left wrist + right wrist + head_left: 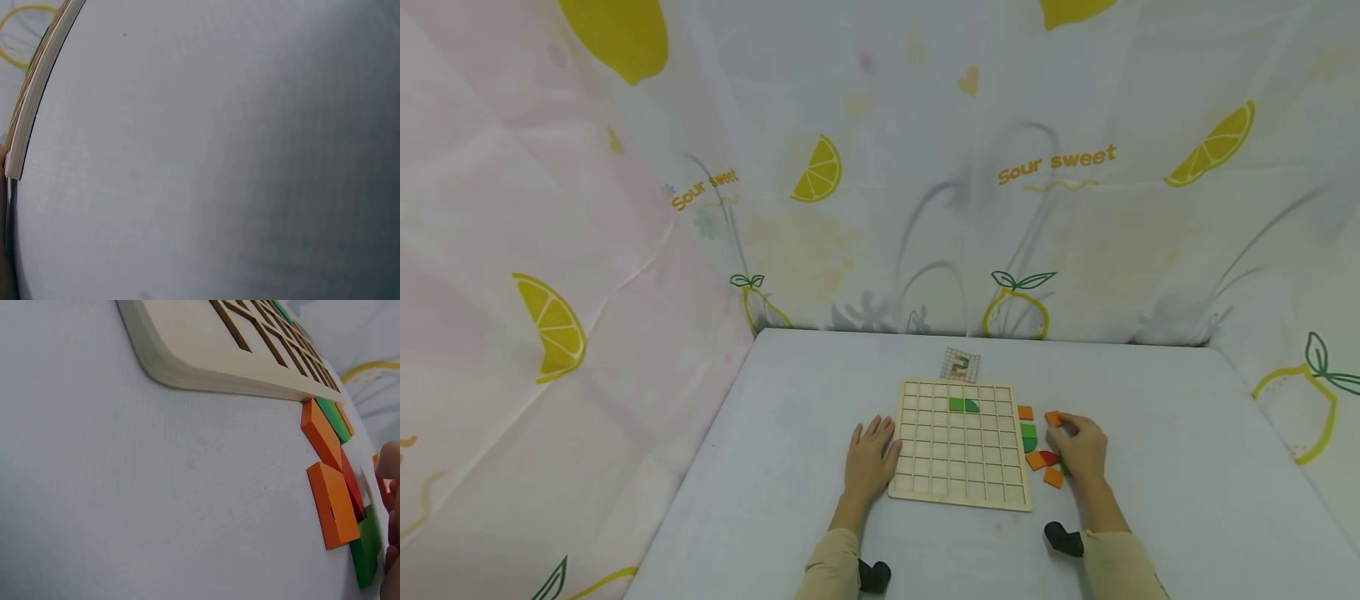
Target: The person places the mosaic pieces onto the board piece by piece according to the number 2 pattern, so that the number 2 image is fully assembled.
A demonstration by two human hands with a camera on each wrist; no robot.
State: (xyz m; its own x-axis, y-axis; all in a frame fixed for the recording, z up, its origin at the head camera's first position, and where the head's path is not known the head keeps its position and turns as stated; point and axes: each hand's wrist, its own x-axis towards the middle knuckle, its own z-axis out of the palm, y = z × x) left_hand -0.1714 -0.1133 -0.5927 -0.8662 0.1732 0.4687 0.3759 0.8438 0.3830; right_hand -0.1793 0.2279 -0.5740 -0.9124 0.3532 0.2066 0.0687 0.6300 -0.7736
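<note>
A pale wooden grid board (pixel 925 479) lies on the table, with a green square tile (pixel 957 404) and a green rounded tile (pixel 972 406) side by side in its upper cells. My left hand (pixel 870 462) rests flat at the board's left edge, fingers extended. To the right of the board, my right hand (pixel 1084 446) pinches an orange tile (pixel 1053 417) between thumb and fingers. Below it lie an orange tile (pixel 334 503), a red leaf-shaped tile (pixel 1048 457) and a green tile (pixel 367 547), partly hidden by the hand in the head view.
Beyond the board's far edge lies a small pattern card (pixel 960 365) with a gridded picture. Along the right edge sit another orange tile (pixel 1026 412) and green tiles (pixel 1028 432). Lemon-printed cloth (pixel 917 250) hangs behind the white table (pixel 790 433).
</note>
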